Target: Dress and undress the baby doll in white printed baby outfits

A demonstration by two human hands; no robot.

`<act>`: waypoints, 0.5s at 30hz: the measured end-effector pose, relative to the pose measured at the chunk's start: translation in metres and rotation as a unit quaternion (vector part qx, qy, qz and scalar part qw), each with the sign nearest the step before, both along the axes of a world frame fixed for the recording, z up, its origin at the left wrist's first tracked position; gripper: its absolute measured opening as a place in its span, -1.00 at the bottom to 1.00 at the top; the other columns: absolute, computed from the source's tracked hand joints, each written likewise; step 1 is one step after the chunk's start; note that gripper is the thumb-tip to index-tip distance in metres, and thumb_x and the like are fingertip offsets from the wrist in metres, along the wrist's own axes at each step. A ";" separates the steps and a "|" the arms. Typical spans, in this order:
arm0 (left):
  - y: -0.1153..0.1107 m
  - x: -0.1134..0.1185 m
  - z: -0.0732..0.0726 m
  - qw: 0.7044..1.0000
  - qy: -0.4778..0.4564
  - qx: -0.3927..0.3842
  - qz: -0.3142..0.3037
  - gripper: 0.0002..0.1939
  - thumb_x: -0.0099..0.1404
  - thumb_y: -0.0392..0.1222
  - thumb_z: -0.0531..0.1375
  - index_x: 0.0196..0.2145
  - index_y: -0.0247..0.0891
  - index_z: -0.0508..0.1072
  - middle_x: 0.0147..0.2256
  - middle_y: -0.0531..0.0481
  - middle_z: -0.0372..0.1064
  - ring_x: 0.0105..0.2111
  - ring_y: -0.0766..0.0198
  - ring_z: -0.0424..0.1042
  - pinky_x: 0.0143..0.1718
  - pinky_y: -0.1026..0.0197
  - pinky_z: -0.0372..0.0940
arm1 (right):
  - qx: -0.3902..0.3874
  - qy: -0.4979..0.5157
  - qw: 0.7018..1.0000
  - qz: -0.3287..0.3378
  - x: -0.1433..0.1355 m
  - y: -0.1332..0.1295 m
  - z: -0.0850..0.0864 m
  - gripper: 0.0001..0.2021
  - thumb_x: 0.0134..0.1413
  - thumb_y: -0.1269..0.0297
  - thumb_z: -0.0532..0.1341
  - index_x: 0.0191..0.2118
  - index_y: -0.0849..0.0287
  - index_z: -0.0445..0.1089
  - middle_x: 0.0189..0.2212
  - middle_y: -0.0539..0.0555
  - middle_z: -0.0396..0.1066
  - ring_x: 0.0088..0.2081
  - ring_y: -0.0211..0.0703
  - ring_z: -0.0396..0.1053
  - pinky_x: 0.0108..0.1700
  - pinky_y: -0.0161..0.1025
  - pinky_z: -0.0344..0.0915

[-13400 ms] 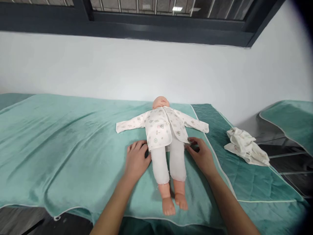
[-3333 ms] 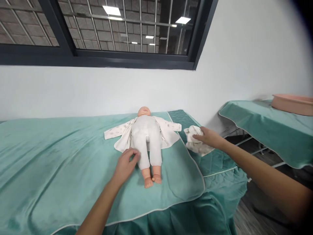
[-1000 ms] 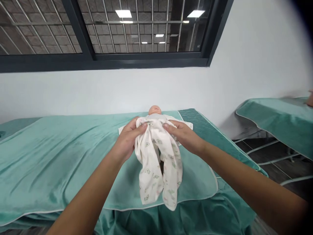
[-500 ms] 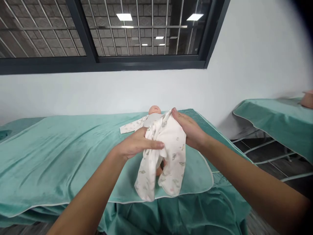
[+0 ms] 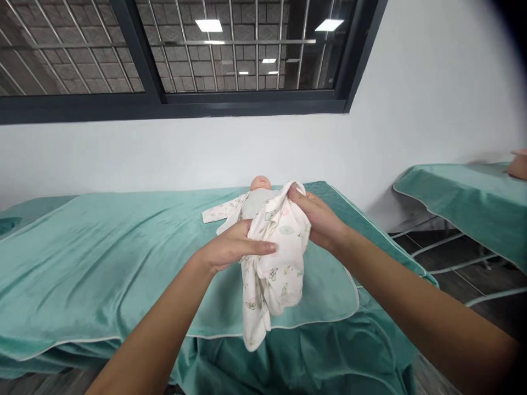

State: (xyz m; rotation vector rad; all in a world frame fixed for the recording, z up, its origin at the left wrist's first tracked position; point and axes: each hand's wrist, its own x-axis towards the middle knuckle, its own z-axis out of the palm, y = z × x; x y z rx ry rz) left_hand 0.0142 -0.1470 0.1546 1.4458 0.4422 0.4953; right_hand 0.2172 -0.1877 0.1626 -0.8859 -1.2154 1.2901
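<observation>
Between my two hands hangs a pair of white printed baby pants (image 5: 284, 263), its legs drooping toward the bed's front edge. My left hand (image 5: 234, 244) is closed on its left side, thumb lying across the front and fingers hidden behind the cloth. At the upper right edge, my right hand (image 5: 315, 216) pinches the fabric. Behind the pants a baby doll (image 5: 261, 182) lies on its back, head toward the wall. It wears a light grey top with a white printed garment (image 5: 222, 211) spread around its arm. The doll's lower body is hidden by the pants.
A green sheet (image 5: 102, 258) covers the bed, with a lighter green pad (image 5: 329, 291) under the doll. To the right stands another green-covered bed (image 5: 465, 203) with a metal frame. A dark-framed window (image 5: 247, 104) with bars is set in the white wall.
The pants have been turned and bunched, so the legs that hung apart now hang close together. My right hand has shifted its hold along the upper edge, and the doll's legs are now covered from view.
</observation>
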 end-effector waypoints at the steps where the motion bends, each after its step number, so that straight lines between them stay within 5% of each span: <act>1: 0.002 -0.001 -0.001 1.000 -0.012 -0.003 0.011 -0.51 0.09 -0.18 0.41 0.00 -0.29 0.50 -0.08 -0.16 0.53 -0.07 0.02 0.50 -0.10 0.14 0.39 | -0.008 0.004 1.000 0.020 0.001 -0.001 -0.003 -0.52 0.14 -0.23 0.14 -0.16 0.10 0.45 -0.29 0.09 0.54 -0.24 -0.07 0.47 -0.25 -0.20 0.38; 7: 0.014 0.011 -0.008 0.984 -0.113 -0.058 0.126 -0.62 0.17 -0.12 0.35 -0.08 -0.35 0.52 -0.19 -0.19 0.56 -0.21 0.04 0.55 -0.23 0.15 0.43 | -0.038 -0.159 0.972 0.171 -0.001 0.001 -0.020 -0.54 -0.06 -0.05 0.39 -0.17 0.25 0.52 -0.28 0.13 0.56 -0.25 -0.07 0.49 -0.18 -0.18 0.40; 11: 0.015 0.015 -0.012 0.983 -0.101 -0.081 0.127 -0.56 0.22 -0.07 0.32 0.00 -0.33 0.49 -0.19 -0.19 0.56 -0.24 0.09 0.56 -0.24 0.18 0.42 | -0.007 -0.068 0.997 0.042 -0.004 0.014 -0.026 -0.64 0.02 0.00 0.36 -0.16 0.16 0.53 -0.21 0.08 0.56 -0.15 -0.06 0.48 -0.08 -0.17 0.38; 15: 0.016 0.002 -0.014 0.997 0.010 -0.072 0.008 -0.50 0.17 -0.13 0.36 0.04 -0.38 0.47 -0.16 -0.25 0.55 -0.22 0.06 0.55 -0.23 0.16 0.41 | -0.033 0.080 0.996 -0.001 -0.003 0.021 -0.027 -0.61 0.06 -0.06 0.31 -0.13 0.15 0.50 -0.26 0.10 0.57 -0.18 -0.02 0.50 -0.11 -0.12 0.40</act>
